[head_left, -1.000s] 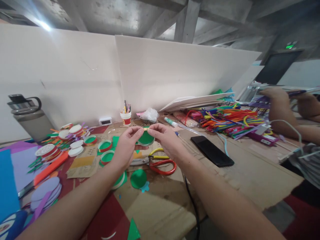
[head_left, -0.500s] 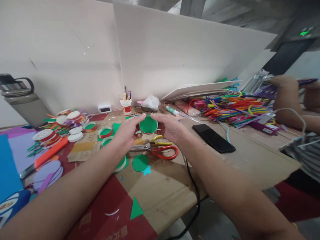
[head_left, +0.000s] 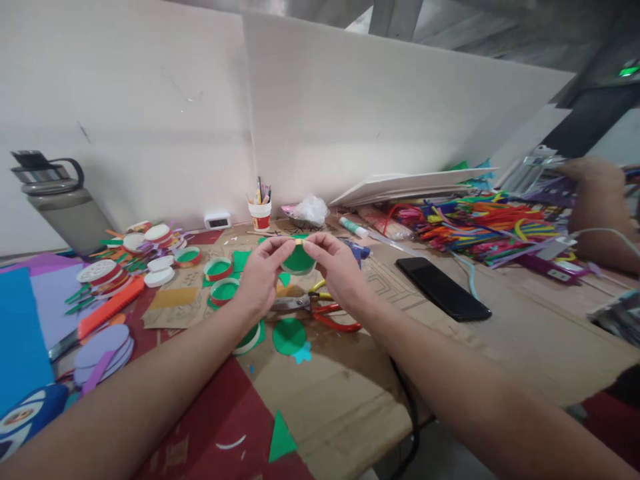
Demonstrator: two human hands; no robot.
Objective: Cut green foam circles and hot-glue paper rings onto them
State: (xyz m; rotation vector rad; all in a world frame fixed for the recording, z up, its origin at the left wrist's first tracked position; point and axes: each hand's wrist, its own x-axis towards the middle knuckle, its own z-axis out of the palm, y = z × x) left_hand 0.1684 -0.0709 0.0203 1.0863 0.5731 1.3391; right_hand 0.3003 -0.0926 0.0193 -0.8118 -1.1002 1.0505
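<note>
Between my two hands is a small round cup-like piece [head_left: 299, 261] with a green disc inside a pale rim. My left hand [head_left: 263, 270] pinches its left and far edge, and my right hand [head_left: 336, 265] pinches the right side, thumbs close together at the top. Below lie scissors [head_left: 336, 323] with red and yellow handles, partly hidden by my right hand. A loose green circle [head_left: 289, 335] and a light blue flower-shaped scrap [head_left: 303, 353] rest on the cardboard. Left of my hands sit several green-bottomed rings [head_left: 219, 269], some partly behind my left hand.
A black phone [head_left: 443, 289] lies to the right, near a heap of coloured pipe cleaners [head_left: 480, 223]. An orange-handled cutter [head_left: 111, 307], lilac discs [head_left: 103, 347] and a grey bottle [head_left: 65, 200] stand at left. Another person's hand [head_left: 595, 172] is at far right.
My fingers have shifted on the round piece, the thumbs now pressing at its top edge. The view has swung slightly left. A blue object shows beyond my right hand.
</note>
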